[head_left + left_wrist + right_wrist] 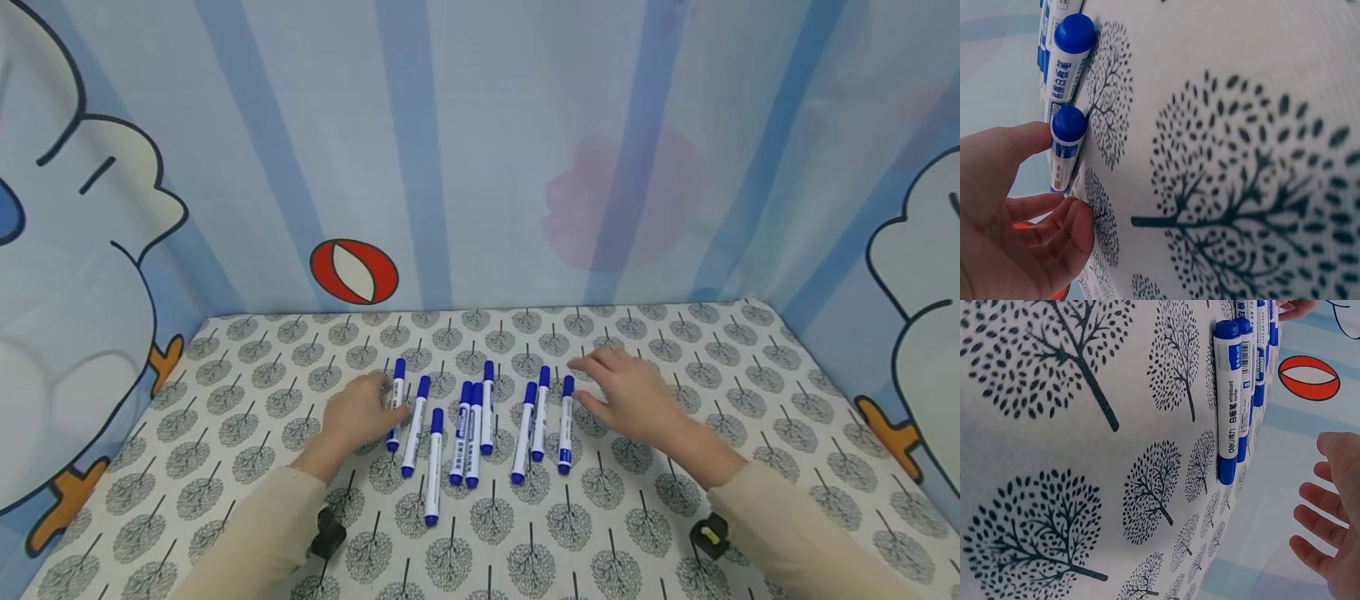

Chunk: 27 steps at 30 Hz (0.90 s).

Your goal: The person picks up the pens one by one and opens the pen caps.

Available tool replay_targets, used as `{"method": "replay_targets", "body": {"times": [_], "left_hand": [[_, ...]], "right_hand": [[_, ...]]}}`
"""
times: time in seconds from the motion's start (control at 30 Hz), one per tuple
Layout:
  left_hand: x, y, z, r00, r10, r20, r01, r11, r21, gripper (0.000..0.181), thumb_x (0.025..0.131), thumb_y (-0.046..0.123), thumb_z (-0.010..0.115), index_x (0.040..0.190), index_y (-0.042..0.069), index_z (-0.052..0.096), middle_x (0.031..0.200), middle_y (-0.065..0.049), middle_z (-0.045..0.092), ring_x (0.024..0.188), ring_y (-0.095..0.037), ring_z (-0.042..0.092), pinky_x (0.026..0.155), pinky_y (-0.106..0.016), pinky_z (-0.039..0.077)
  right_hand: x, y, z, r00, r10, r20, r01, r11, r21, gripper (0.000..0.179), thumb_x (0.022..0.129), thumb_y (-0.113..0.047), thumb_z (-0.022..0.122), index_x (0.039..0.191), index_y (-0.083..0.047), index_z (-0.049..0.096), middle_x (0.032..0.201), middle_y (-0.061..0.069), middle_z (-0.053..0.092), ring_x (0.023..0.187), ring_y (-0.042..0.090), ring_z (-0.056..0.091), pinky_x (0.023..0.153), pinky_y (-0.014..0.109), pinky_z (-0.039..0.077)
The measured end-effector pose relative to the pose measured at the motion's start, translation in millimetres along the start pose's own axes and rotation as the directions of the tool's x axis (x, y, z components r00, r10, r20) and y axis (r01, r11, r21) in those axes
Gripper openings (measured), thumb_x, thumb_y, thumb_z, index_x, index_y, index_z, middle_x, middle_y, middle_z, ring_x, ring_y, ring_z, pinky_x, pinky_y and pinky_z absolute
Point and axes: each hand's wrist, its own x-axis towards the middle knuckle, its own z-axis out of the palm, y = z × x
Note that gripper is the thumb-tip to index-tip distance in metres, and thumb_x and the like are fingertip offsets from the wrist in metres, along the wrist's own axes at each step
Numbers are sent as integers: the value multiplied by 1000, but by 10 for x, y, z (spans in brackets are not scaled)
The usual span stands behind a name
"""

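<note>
Several white whiteboard markers with blue caps lie roughly side by side on the tabletop. My left hand (362, 410) is at the leftmost marker (397, 392), its thumb and fingers on either side. In the left wrist view the thumb meets or nearly meets that marker (1066, 150), and the fingers bend loosely beside its far end. My right hand (626, 392) hovers just right of the rightmost marker (566, 425), its fingers spread and holding nothing. A visible gap separates the right hand from the nearest marker (1229, 400) in the right wrist view.
A cloth (570, 525) printed with dark trees covers the table. Striped blue fabric walls (495, 167) with cartoon figures enclose its back and both sides. Two middle markers (465, 433) lie against each other, while a lower marker (434, 467) reaches closer to the front.
</note>
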Motion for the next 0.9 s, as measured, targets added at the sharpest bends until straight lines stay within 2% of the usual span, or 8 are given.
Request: {"method": "replay_targets", "body": {"times": [0.1, 0.4, 0.6, 0.9], "left_hand": [[6, 13, 17, 1000, -14, 2, 14, 1000, -4, 58, 76, 39, 70, 118, 2, 56, 80, -6, 62, 65, -19, 53, 55, -33, 44], [11, 59, 53, 999, -43, -17, 42, 998, -56, 50, 75, 23, 70, 117, -1, 56, 79, -9, 62, 55, -17, 52, 46, -27, 41], [18, 29, 49, 998, -58, 4, 58, 996, -69, 47, 77, 22, 68, 116, 0, 56, 78, -8, 61, 57, -18, 52, 47, -27, 40], [11, -30, -33, 997, -72, -5, 71, 997, -31, 38, 78, 20, 65, 111, 3, 59, 73, -4, 59, 54, -17, 50, 42, -28, 39]], "right_hand": [[9, -24, -2, 1000, 9, 16, -10, 1000, 11, 40, 81, -29, 69, 114, -10, 61, 102, 8, 64, 90, 25, 61, 72, 38, 53], [14, -61, 17, 1000, 0, 14, 0, 1000, 31, 37, 82, -28, 67, 113, -9, 61, 103, 8, 63, 92, 24, 61, 76, 39, 52], [5, -61, 43, 1000, 4, 14, -5, 999, 43, 37, 83, -28, 67, 114, -9, 61, 105, 8, 63, 94, 24, 60, 78, 39, 52], [14, -78, 58, 1000, -5, -3, 5, 998, 68, 36, 82, -26, 68, 114, -9, 61, 106, 7, 63, 96, 24, 60, 82, 39, 51]]}}
